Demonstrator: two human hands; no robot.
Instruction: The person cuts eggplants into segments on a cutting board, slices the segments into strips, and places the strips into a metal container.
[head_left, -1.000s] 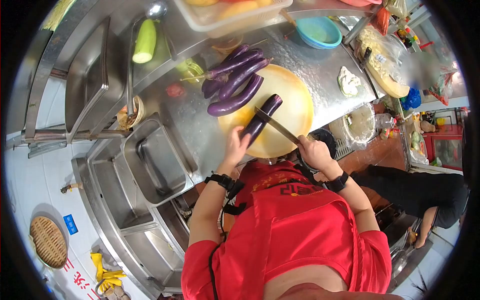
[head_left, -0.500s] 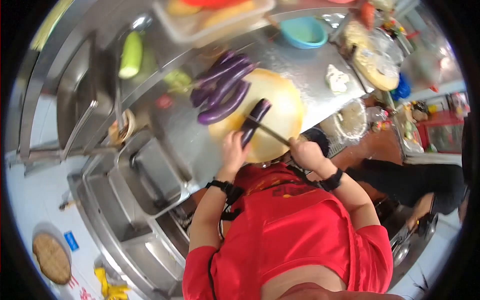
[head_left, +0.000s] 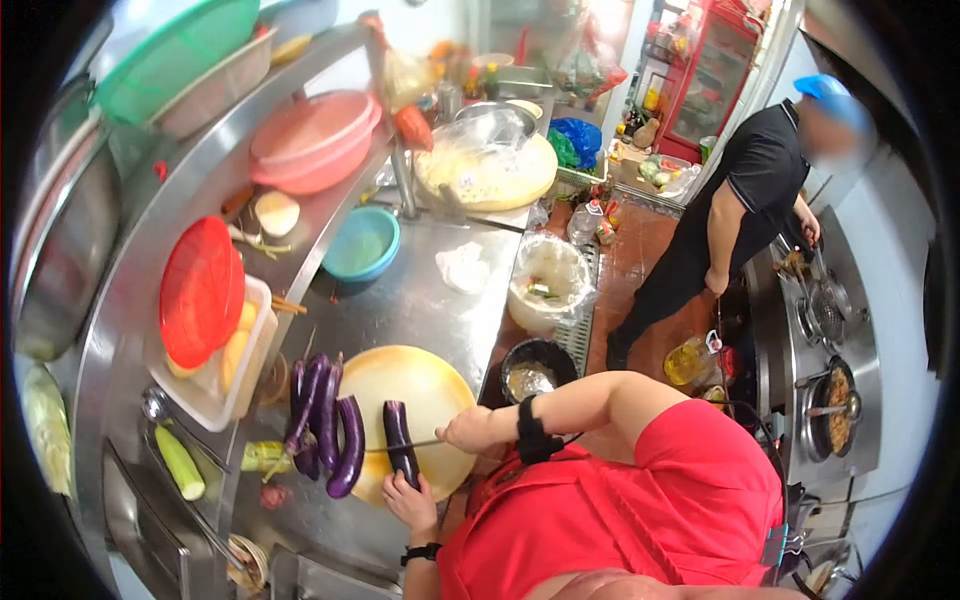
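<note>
My left hand [head_left: 408,500] is closed around the lower end of a dark purple eggplant [head_left: 397,428] lying on a round, yellowish cutting board [head_left: 448,395]. Gripped in my right hand [head_left: 467,430] is a knife [head_left: 424,443], its handle hidden by the fingers. The thin-looking blade crosses the eggplant's middle, just above my left fingers. The eggplant's far end looks cut off flat. Several whole eggplants [head_left: 348,447] lie together at the board's left edge, partly overlapping it.
A blue bowl [head_left: 361,245] and a white cloth-like item [head_left: 462,268] sit on the steel counter [head_left: 440,318]. A lined bin [head_left: 548,285] and a black bucket [head_left: 540,372] stand right of it. A person in black [head_left: 735,195] is at the stove [head_left: 855,440].
My view has swung to the right, bringing the person and the stove into sight. Both hands keep their hold, and the knife still lies across the eggplant.
</note>
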